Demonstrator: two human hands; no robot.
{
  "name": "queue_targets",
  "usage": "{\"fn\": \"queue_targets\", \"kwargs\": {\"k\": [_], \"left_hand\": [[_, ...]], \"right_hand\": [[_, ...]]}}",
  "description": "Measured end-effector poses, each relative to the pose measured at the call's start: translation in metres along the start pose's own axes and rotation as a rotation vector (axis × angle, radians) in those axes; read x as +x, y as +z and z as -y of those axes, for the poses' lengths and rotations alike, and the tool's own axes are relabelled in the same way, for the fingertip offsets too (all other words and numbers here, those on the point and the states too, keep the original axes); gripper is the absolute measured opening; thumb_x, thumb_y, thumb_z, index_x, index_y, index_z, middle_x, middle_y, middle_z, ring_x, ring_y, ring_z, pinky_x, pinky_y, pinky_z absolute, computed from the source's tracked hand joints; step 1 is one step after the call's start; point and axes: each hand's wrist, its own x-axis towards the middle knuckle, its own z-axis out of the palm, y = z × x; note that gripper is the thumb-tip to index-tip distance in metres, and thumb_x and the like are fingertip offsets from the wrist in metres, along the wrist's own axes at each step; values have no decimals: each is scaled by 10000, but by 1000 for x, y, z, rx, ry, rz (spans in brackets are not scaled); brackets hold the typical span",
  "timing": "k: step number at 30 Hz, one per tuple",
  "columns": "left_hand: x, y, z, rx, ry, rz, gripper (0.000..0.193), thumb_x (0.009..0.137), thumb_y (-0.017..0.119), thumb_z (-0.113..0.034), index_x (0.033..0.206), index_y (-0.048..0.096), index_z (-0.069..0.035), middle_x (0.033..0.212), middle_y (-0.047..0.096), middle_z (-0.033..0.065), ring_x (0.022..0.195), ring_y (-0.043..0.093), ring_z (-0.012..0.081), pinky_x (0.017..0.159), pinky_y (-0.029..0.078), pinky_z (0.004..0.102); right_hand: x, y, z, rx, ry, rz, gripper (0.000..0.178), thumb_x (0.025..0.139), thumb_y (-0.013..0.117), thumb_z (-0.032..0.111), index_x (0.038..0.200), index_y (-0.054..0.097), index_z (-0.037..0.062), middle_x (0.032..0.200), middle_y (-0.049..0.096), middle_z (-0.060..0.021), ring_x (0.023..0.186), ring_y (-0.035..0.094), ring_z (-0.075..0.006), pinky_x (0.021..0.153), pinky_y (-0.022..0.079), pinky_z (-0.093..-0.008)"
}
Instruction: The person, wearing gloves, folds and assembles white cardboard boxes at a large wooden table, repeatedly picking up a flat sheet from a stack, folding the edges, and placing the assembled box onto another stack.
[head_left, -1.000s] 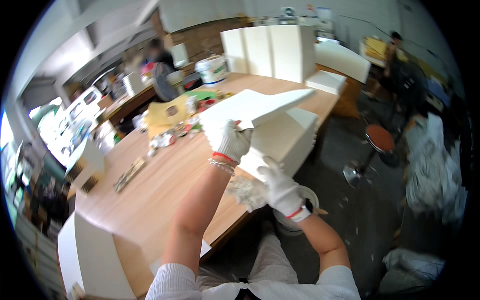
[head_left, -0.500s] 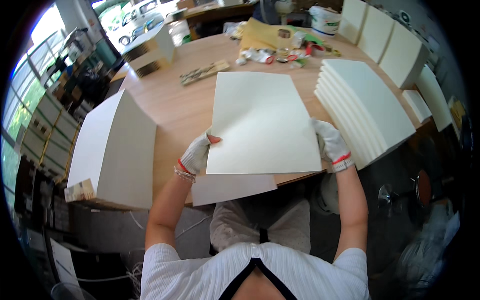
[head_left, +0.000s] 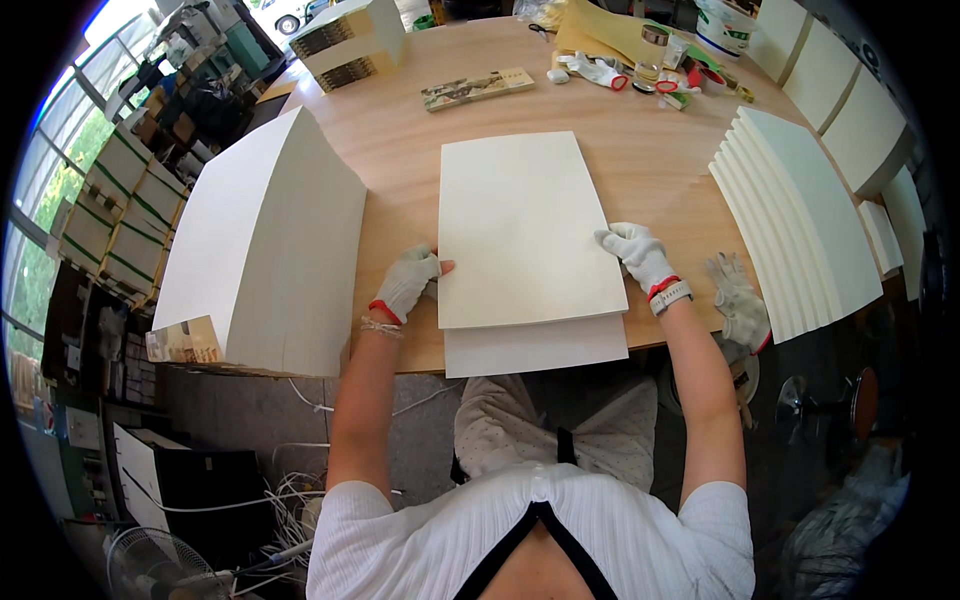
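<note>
A white stack of paper (head_left: 525, 225) lies in front of me near the table's front edge, its near side showing some thickness. Beneath it, another white sheet (head_left: 535, 350) sticks out past the table edge. My left hand (head_left: 410, 282), in a white knit glove with bare fingertips showing, grips the stack's left edge, thumb on top. At the right edge, my right hand (head_left: 637, 254) in a similar glove closes on the stack, fingers partly hidden. A loose pair of work gloves (head_left: 738, 305) rests to the right of my right hand.
A tall paper pile (head_left: 265, 250) stands at left, and several offset paper stacks (head_left: 810, 220) lie at right. Farther back are a long printed strip (head_left: 478, 89), tape rolls (head_left: 655, 36), a white bucket (head_left: 724, 26) and bound blocks (head_left: 350, 45). A stool (head_left: 862, 398) stands at lower right.
The paper stack, tilted up in my hands before, now lies lower and flatter over the protruding sheet. My right thumb now shows on its top. The view has shifted, revealing the loose gloves.
</note>
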Motion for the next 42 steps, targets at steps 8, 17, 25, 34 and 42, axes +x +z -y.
{"fn": "queue_targets", "kwargs": {"k": [8,17,25,34,42], "left_hand": [[-26,5,-13,318,-9,-135,350,839,671,-226,1037,586,49,910,649,143,803,643,244,714,517,337],[-135,55,40,829,360,-391,636,713,749,-95,1291,500,-6,1279,516,225,1241,445,370,1025,365,432],[-138,57,42,805,332,-400,661,684,742,-3,1302,506,12,1316,501,258,1294,384,429,1062,330,448],[-138,59,37,853,361,-376,639,692,729,15,1290,505,41,1295,507,282,1288,382,441,1056,334,463],[-135,59,-14,1082,643,-150,879,615,832,-196,1366,413,-13,1344,463,244,1167,492,393,970,421,432]], "right_hand": [[-4,5,12,-208,-69,-7,407,887,646,378,1056,666,8,799,631,28,710,506,-57,637,428,-241],[-2,-6,7,-422,-111,6,491,849,626,504,984,679,35,788,672,-71,710,595,-159,668,463,-312],[0,-4,13,-445,28,-7,476,829,635,530,969,691,79,784,667,-33,760,604,-175,708,455,-335],[1,-1,1,-502,-122,-72,433,839,635,498,936,674,78,734,645,-62,694,588,-222,652,451,-363],[-56,12,39,-444,-556,-166,429,907,580,421,792,618,10,745,603,-151,727,574,-306,674,452,-394]]}}
